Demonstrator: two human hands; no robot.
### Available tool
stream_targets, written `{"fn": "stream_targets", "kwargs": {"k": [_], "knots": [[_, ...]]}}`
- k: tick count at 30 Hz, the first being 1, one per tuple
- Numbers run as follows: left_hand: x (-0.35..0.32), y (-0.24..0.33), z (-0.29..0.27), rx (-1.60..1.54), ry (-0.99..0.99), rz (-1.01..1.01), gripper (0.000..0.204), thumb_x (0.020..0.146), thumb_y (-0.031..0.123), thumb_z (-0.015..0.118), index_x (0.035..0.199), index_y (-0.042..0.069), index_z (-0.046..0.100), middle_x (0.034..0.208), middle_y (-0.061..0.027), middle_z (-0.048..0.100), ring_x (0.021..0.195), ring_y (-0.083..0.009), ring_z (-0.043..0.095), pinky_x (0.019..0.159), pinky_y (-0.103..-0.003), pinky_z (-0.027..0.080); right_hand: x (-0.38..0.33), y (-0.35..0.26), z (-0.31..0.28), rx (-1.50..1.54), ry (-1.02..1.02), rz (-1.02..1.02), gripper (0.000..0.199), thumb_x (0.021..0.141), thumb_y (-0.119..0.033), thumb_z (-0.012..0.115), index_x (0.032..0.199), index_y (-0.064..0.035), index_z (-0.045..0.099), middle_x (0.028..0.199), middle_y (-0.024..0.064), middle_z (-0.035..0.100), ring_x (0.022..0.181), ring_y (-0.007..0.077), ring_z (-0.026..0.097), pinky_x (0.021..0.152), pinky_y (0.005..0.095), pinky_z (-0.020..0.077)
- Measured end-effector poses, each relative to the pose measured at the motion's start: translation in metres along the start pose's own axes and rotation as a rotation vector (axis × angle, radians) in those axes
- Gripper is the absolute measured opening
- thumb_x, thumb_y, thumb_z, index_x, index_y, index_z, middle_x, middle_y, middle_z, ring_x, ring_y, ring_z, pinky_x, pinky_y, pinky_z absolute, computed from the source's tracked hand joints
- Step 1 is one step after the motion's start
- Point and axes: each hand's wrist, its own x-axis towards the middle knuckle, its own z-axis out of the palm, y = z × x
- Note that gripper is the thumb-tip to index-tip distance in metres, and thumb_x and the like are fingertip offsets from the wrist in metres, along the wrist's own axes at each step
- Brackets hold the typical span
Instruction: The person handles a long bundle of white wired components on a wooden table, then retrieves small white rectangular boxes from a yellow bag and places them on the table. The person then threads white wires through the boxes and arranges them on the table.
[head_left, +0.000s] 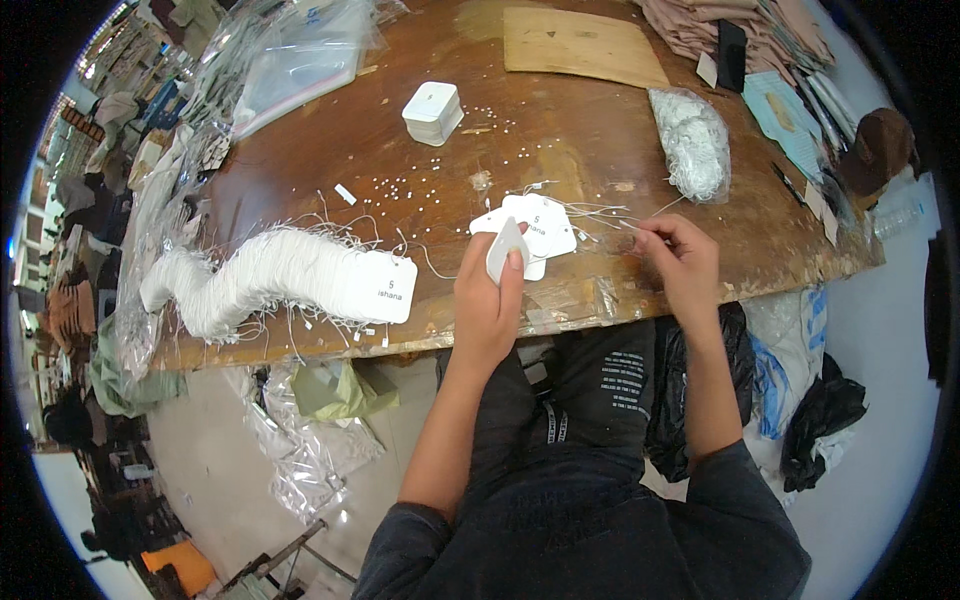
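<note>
My left hand [486,305] is closed on a white hang tag [507,250], which it holds tilted up near the table's front edge. Just behind it, a few loose white hang tags with strings [545,228] lie fanned out on the wood. My right hand [682,262] pinches the end of a thin white string [634,225], to the right of those tags. To the left of my left hand, a long curving row of strung white tags [300,272] stands packed together, its strings sticking out along both sides.
A square stack of white tags [432,115] stands farther back on the brown wooden table [590,110]. Small white bits are scattered around it. A clear bag of white strings [692,150] lies at the right, behind it a brown cardboard sheet [580,45]. Plastic bags [305,60] cover the back left.
</note>
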Motion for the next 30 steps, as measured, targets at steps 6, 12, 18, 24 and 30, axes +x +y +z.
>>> {"fn": "stream_targets", "kwargs": {"k": [6, 12, 18, 24, 30], "knots": [[0.001, -0.003, -0.001, 0.018, 0.061, -0.004, 0.023, 0.096, 0.014, 0.058, 0.106, -0.006, 0.063, 0.093, -0.0127, 0.063, 0.081, -0.0205, 0.062, 0.074, -0.032, 0.048, 0.009, -0.003, 0.015, -0.431, 0.154, -0.364, 0.007, 0.088, -0.004, 0.064, 0.088, 0.0021, 0.061, 0.096, 0.013, 0.06, 0.088, 0.03, 0.059, 0.077, 0.0352, 0.0467], [0.003, -0.004, 0.002, -0.298, 0.07, -0.209, 0.025, 0.096, 0.013, 0.06, 0.105, -0.01, 0.063, 0.09, -0.0119, 0.068, 0.08, -0.0142, 0.067, 0.071, -0.028, 0.053, 0.02, 0.001, -0.014, -0.244, 0.455, -0.295, 0.014, 0.096, -0.011, 0.057, 0.092, 0.0018, 0.06, 0.102, 0.0116, 0.061, 0.094, 0.0199, 0.059, 0.084, 0.0309, 0.0455], [0.0, -0.005, 0.002, -0.282, 0.025, -0.249, 0.028, 0.095, 0.014, 0.06, 0.108, -0.011, 0.062, 0.091, -0.0122, 0.069, 0.079, -0.0145, 0.067, 0.068, -0.029, 0.055, 0.017, -0.006, 0.001, -0.088, 0.507, -0.458, 0.011, 0.097, -0.008, 0.057, 0.092, 0.0009, 0.061, 0.088, 0.0071, 0.067, 0.081, 0.0151, 0.063, 0.077, 0.0271, 0.0492], [0.0, -0.008, -0.004, -0.284, 0.017, -0.222, 0.028, 0.094, 0.014, 0.061, 0.111, -0.009, 0.064, 0.096, -0.0111, 0.07, 0.081, -0.014, 0.066, 0.071, -0.028, 0.053, 0.014, -0.017, 0.022, 0.07, 0.253, -0.201, 0.01, 0.097, -0.011, 0.056, 0.097, -0.0019, 0.06, 0.085, 0.0051, 0.065, 0.077, 0.0119, 0.06, 0.072, 0.0286, 0.0489], [0.002, -0.004, -0.002, -0.236, 0.081, -0.2, 0.026, 0.09, 0.012, 0.067, 0.11, -0.005, 0.065, 0.096, -0.008, 0.07, 0.086, -0.0111, 0.063, 0.076, -0.028, 0.051, -0.009, -0.029, 0.083, 0.021, 0.023, -0.191, 0.011, 0.094, -0.012, 0.059, 0.097, -0.0012, 0.059, 0.079, 0.0122, 0.062, 0.068, 0.0205, 0.06, 0.063, 0.0327, 0.0472]]}}
